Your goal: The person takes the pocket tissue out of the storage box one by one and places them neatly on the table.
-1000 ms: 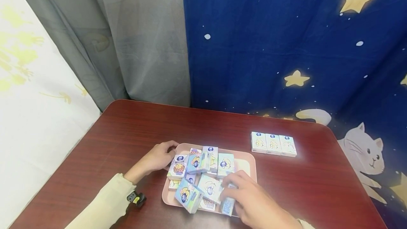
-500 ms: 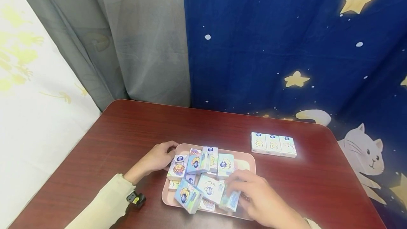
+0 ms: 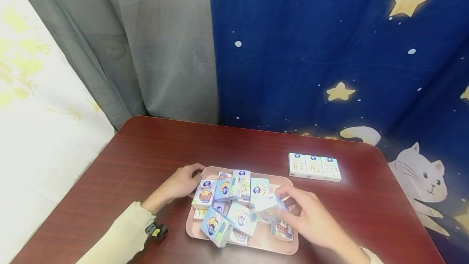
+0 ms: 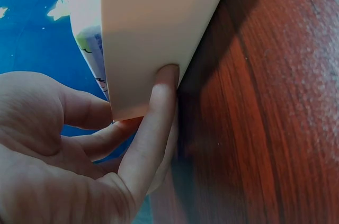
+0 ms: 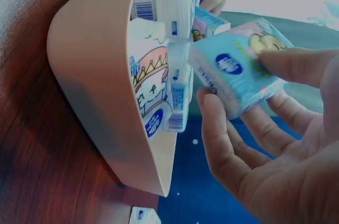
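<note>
My right hand (image 3: 311,215) pinches a small light-blue tissue pack (image 5: 238,68) between thumb and fingers, tilted above the right part of the pink tray (image 3: 278,248). A dark-blue oval logo and a yellow cartoon character mark the pack. My left hand (image 3: 182,180) holds the tray at its far left corner; one digit (image 4: 164,89) presses the outer wall and others bend around the corner. Several more tissue packs lie heaped in the tray, among them a blue one (image 3: 217,224) leaning over the near rim and one with a crowned figure (image 5: 151,86) by the right end.
Three white tissue packs stand in a tight row, the middle one (image 3: 314,167) between its neighbours, on the reddish-brown table (image 3: 161,146) beyond the tray's right end. Grey and blue star-printed curtains (image 3: 278,52) hang behind the table's far edge. A white cloth (image 3: 47,133) hangs at the left.
My right hand has lifted the light-blue pack from the tray's near right part and tilted it, uncovering a pack beneath. My left hand stays at the tray's corner.
</note>
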The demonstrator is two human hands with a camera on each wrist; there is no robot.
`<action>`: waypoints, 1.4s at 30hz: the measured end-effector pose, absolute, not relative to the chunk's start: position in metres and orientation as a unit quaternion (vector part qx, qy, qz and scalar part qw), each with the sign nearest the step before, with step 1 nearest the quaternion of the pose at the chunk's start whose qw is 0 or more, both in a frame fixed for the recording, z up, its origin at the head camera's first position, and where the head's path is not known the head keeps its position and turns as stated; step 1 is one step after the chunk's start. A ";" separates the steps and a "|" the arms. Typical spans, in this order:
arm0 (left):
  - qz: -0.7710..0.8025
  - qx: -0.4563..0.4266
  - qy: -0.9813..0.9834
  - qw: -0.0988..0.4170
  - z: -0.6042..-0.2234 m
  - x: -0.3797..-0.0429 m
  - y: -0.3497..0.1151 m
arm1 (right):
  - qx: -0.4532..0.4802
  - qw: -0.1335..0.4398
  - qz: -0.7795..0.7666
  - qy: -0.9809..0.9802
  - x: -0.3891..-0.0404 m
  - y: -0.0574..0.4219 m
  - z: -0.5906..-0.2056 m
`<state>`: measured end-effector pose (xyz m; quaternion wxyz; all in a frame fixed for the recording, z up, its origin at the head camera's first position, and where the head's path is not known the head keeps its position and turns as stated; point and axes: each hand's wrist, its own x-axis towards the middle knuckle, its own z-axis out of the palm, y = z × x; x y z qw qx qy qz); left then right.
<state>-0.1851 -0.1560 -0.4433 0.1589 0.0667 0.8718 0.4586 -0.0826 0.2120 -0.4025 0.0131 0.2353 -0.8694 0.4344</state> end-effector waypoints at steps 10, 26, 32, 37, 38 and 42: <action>0.461 0.068 0.871 0.157 -0.444 -0.184 -0.156 | 0.140 -0.005 0.448 -0.883 -0.088 0.221 -0.404; 0.453 0.074 0.875 0.155 -0.441 -0.183 -0.155 | -0.004 -0.013 0.466 -0.885 -0.097 0.245 -0.404; 0.453 0.074 0.875 0.156 -0.439 -0.181 -0.154 | -0.035 -0.002 0.415 -0.909 -0.104 0.259 -0.408; 0.457 0.074 0.873 0.157 -0.440 -0.182 -0.155 | -0.061 0.004 0.409 -0.911 -0.109 0.270 -0.411; 0.456 0.074 0.873 0.156 -0.441 -0.182 -0.155 | -0.067 0.006 0.406 -0.911 -0.110 0.273 -0.411; 0.456 0.074 0.873 0.157 -0.441 -0.182 -0.156 | -0.086 0.004 0.416 -0.905 -0.115 0.283 -0.414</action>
